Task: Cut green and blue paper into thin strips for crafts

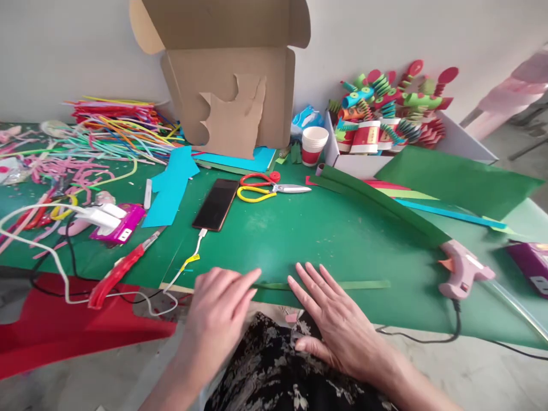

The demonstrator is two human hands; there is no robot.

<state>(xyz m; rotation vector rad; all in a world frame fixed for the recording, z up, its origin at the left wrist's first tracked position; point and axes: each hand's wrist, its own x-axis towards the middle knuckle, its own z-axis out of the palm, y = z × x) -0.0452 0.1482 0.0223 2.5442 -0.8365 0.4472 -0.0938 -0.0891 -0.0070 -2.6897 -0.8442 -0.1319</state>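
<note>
A narrow green paper strip (366, 285) lies along the front edge of the green table. My left hand (220, 299) has its fingers curled, with the thumb and forefinger closed around the strip's left end; the exact contact is partly hidden. Flat across the strip's middle rests my right hand (334, 311), its fingers spread and pointing away from me. Beyond both hands are scissors (274, 187) with one red and one yellow handle, and a dark phone (216, 204) plugged into a white cable.
A pink glue gun (464, 268) sits at the right, its cord over the front edge. Green paper (462, 180) and a box of paper figures (466, 137) are behind it. Left are a red-handled knife (120, 274), a purple power block (122, 225) and pipe cleaners (124, 128). A cardboard box (274, 97) stands behind.
</note>
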